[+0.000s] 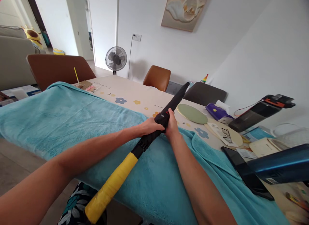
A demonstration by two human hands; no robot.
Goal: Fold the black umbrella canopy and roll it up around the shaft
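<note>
A closed black umbrella (150, 140) lies slantwise before me, its tip pointing away to the upper right. Yellow wrap covers its handle (112, 183), which reaches down toward my lap. My left hand (152, 126) is wrapped around the folded canopy near its middle. Just beside it, on the right side of the canopy, my right hand (172, 124) grips with the thumb laid along the fabric. Both hands are closed on the umbrella. Beneath them a turquoise fleece blanket (96, 122) covers the near part of the table.
On the flower-printed table (130, 89), a green oval mat (192, 113), tissue pack (218, 112), glasses (226, 134), black phone (246, 173), dark bottle (256, 113) and blue bottle (282, 163) crowd the right. Chairs (156, 77) and a fan (116, 59) stand beyond.
</note>
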